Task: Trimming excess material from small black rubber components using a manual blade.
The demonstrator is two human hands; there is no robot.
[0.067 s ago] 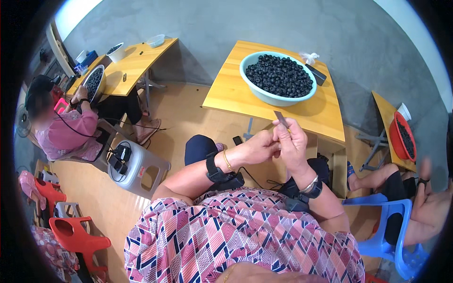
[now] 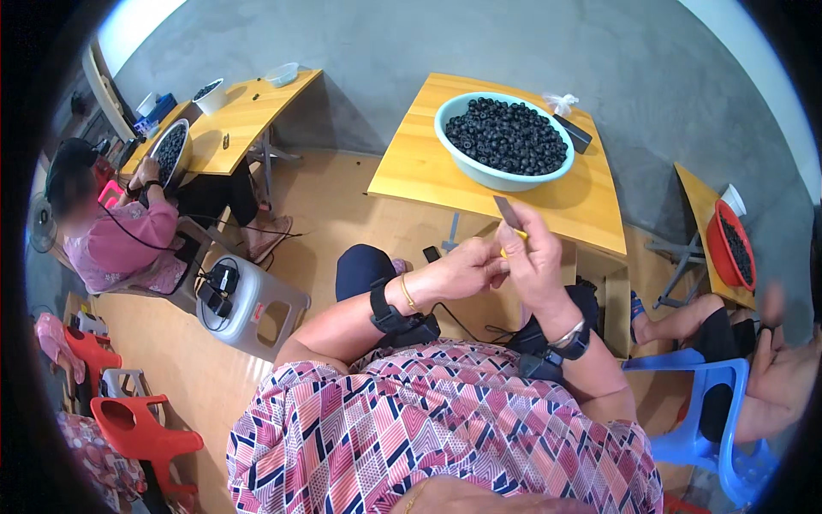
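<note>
Presently, through the head camera, I have the right hand (image 2: pixel 538 257) wrapped firmly around a knife (image 2: pixel 509 213), its yellow handle partly hidden by the fingers and its flat grey blade pointing up and to the left. The left hand (image 2: pixel 469 269) meets it, fingers bent inward and touching the right; their tips are hidden from me, so I cannot tell how tightly they close or whether they hold anything. Both hands hang just in front of the near edge of a wooden surface (image 2: pixel 402 167).

On that surface I see a pale turquoise basin (image 2: pixel 505 180) heaped with dark, berry-like rounds (image 2: pixel 509 137). Behind it, to the right, lie a black box (image 2: pixel 572 134) and a clear plastic bag (image 2: pixel 561 104). Off to my left, a co-worker in a pink top (image 2: pixel 128 244) reaches into a metal bowl (image 2: pixel 172 152) of similar rounds, near a grey stool (image 2: pixel 248 300). On my right, a red basin (image 2: pixel 728 248) rests on another table (image 2: pixel 698 201), with a blue plastic chair (image 2: pixel 723 385) nearby.
</note>
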